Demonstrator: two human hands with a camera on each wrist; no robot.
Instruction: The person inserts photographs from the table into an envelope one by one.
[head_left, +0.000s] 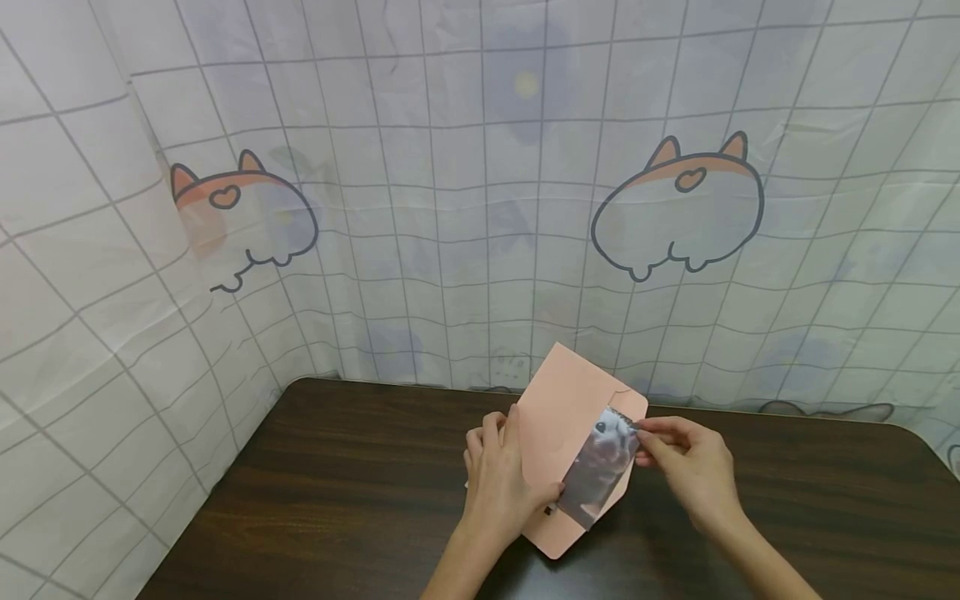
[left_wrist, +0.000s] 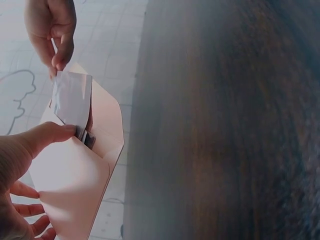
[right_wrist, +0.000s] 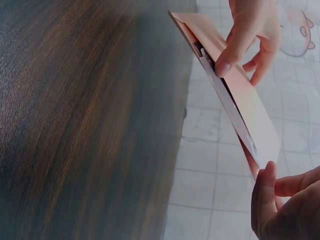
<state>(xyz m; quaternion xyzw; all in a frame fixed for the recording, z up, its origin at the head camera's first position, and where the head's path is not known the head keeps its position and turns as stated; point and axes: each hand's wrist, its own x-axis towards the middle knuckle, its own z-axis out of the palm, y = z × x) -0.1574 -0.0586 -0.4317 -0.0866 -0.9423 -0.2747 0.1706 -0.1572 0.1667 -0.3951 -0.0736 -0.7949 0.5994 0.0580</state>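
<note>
A pale pink envelope (head_left: 555, 408) is held tilted above the table, its flap side open toward the right. Partly out of its mouth sits a glossy picture card (head_left: 600, 467) with what looks like an animal on it. My left hand (head_left: 498, 475) grips the envelope from the left, thumb at the edge of the mouth. Between thumb and fingertips, my right hand (head_left: 693, 467) pinches the card's upper right corner. In the left wrist view the card (left_wrist: 75, 97) looks pale and shiny, and a dark strip shows beside it inside the envelope (left_wrist: 100, 175).
A dark wood-grain table (head_left: 337, 483) lies beneath both hands. Behind it and to the left hangs a white grid-patterned curtain (head_left: 450, 208) with cartoon animal drawings, close to the table's far edge.
</note>
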